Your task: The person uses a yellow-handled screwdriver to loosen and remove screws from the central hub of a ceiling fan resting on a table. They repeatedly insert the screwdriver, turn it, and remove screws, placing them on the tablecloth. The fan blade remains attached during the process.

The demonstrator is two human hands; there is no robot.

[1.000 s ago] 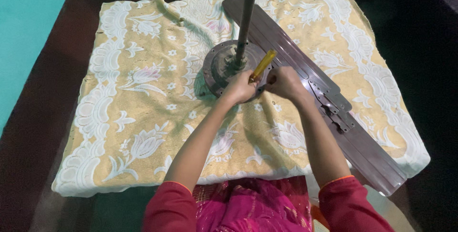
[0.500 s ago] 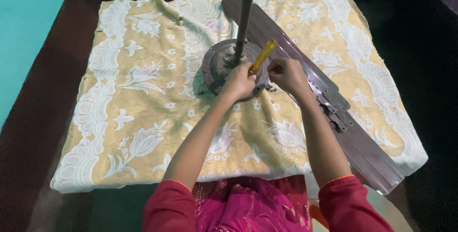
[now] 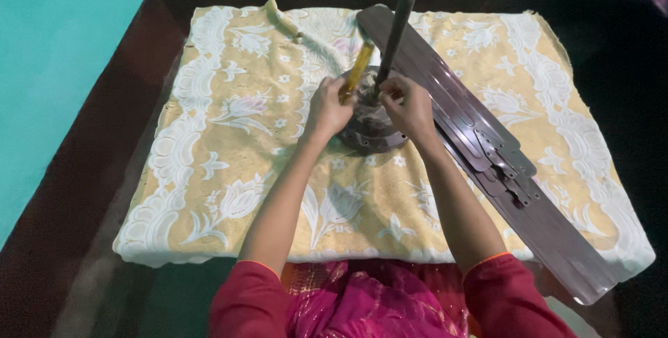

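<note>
A: What sits at the centre?

B: A round grey fan motor (image 3: 369, 126), lying on a yellow cloth with white flowers (image 3: 229, 136). A dark metal rod (image 3: 398, 28) rises upright from its middle, towards the camera.

A: And the hands?

B: Both are at the motor's top. The left hand (image 3: 328, 107) has its fingers curled tight around the yellow handle of a screwdriver (image 3: 358, 68), which slants up and away from the hand, just left of the rod. Its tip is hidden behind the hand.

A: The right one?

B: The right hand (image 3: 410, 107) rests on the motor hub just right of the rod, fingers bent and pinched together near the rod's base. Whether they hold some small part, I cannot tell.

A: What lies around?

B: A stack of long brown fan blades (image 3: 480, 147) runs diagonally from behind the rod to the cloth's near right corner, touching the motor's right side. The cloth covers a low bed or pad on a dark floor (image 3: 83, 192); a turquoise wall (image 3: 56, 53) stands to the left. Red sleeves show at the bottom.
</note>
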